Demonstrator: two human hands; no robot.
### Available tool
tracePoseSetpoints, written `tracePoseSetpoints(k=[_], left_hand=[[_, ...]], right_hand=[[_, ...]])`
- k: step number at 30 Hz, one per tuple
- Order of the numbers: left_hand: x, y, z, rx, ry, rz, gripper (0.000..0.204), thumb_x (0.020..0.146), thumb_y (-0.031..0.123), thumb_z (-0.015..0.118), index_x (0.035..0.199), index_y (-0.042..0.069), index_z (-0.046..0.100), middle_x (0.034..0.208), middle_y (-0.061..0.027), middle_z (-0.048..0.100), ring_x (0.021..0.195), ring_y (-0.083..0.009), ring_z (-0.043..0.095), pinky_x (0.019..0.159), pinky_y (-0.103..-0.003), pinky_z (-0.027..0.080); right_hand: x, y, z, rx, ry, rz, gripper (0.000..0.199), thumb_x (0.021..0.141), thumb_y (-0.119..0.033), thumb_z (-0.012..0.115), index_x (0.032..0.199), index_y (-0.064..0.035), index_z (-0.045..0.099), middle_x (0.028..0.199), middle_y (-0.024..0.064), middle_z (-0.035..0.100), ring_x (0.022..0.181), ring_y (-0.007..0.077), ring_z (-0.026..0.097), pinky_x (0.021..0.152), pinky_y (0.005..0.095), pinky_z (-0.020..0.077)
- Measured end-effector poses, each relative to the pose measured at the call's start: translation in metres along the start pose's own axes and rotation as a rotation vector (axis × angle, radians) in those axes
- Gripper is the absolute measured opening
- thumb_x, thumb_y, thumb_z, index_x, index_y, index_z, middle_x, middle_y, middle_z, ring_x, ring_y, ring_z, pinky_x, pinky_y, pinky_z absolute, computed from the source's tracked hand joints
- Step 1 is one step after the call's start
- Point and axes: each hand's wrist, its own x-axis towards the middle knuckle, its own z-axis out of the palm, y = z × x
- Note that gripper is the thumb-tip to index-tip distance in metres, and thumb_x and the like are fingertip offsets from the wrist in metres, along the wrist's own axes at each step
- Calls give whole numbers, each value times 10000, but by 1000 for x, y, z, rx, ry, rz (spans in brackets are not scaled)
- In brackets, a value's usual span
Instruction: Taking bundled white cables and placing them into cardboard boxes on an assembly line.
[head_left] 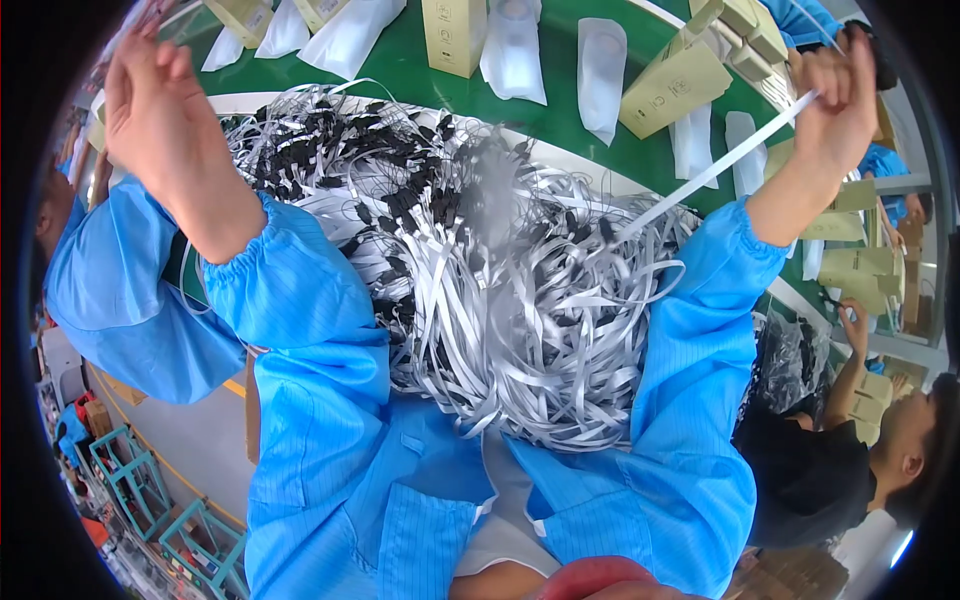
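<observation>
Nearest the wearer, a big tangled heap of flat white straps with black plastic clips [470,290] fills the lap between blue-sleeved forearms. The right hand [835,105], raised and closed, pinches one long flat white strap [715,165] pulled taut from the heap. The left hand [150,95] is lifted with fingers loosely curled; whether it holds anything cannot be told. Beyond, tan cardboard boxes [675,85] and white pouches [600,70] lie on a green conveyor belt [560,110].

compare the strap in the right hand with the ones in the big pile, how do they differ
The strap in the right hand is pulled out straight and taut; those in the pile lie looped and tangled. It is lifted over the green table, while the pile rests by the person's chest. Both are flat and pale grey-white.
</observation>
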Motion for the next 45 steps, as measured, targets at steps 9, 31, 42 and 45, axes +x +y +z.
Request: tracePoseSetpoints(k=[9,31,42,45], left_hand=[[-2,-10,-18,598,-923,-528,163,990,165,650,1025,8,680,906,-30,666,801,-85,587,696,-233,473],[-134,-38,97,-299,-1486,-516,181,981,159,653,1031,-13,679,978,-84,708,958,-161,668,876,-289,518],[-108,-46,91,-61,-982,-669,193,1015,180,620,1070,18,711,947,-55,712,876,-126,678,808,-271,540],[-116,-44,98,-106,-845,-681,220,1022,197,611,1076,9,712,945,-54,713,866,-124,676,808,-272,548]], right_hand=[[1,-4,36,-206,778,-364,171,936,-58,589,1055,63,569,855,95,557,785,151,558,777,366,474],[10,52,164,-109,443,18,264,1048,-188,556,1236,-6,522,826,-18,533,835,127,621,842,327,528],[9,52,148,-1134,161,458,466,1010,-421,625,1186,11,610,788,-69,447,686,32,413,615,179,341],[13,113,96,-738,-513,441,274,912,-223,744,948,-39,544,933,51,568,845,89,522,706,279,435]])
